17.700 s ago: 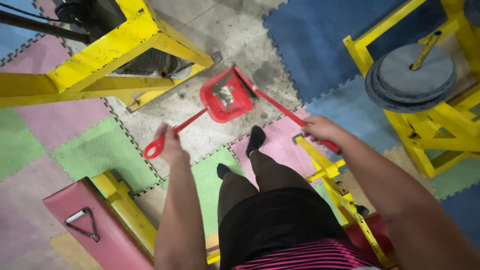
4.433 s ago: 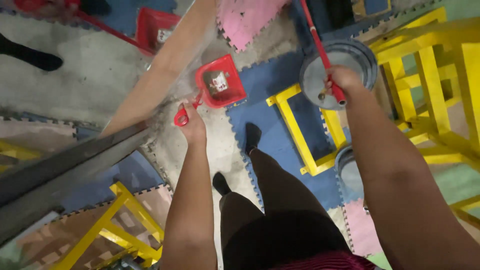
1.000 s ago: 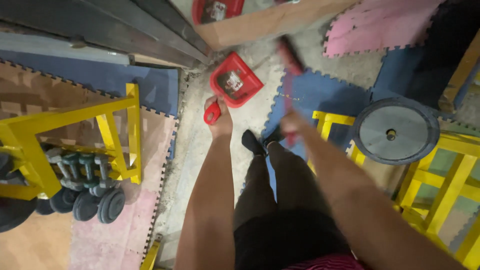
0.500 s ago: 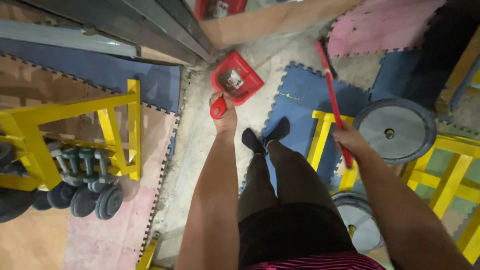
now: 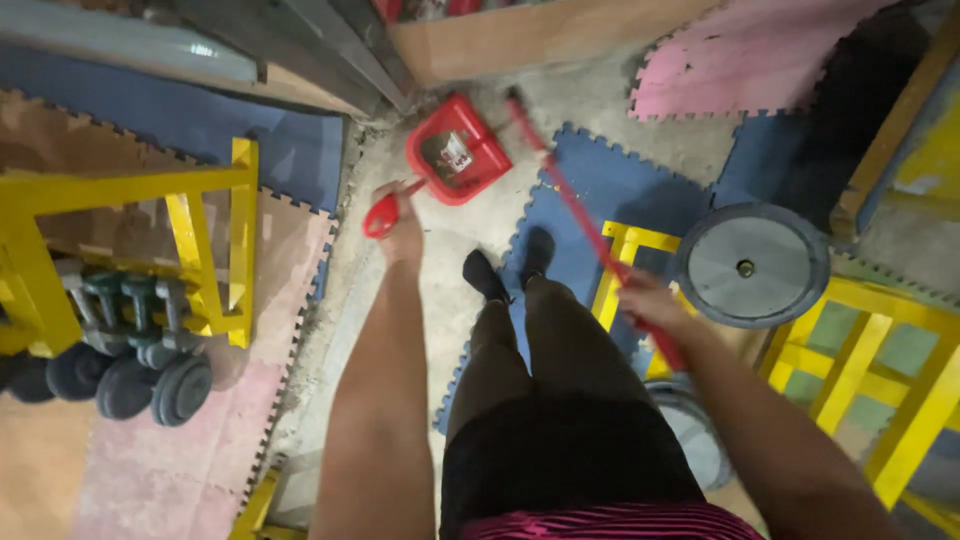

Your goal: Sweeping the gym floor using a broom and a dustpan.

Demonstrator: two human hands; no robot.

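Below, left hand (image 5: 402,225) gripping dustpan (image 5: 456,152) handle, right hand (image 5: 647,303) around broom (image 5: 580,212)

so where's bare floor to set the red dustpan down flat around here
Bare concrete runs between the red plastic dustpan and the feet, bordered by the yellow dumbbell rack and the blue foam mat. The pink foam mat is also free. It is crowded around the grey weight plate and yellow frames.

dustpan (image 5: 456,150) ahead on floor, dumbbells (image 5: 130,340) left, weight plate (image 5: 752,266) right
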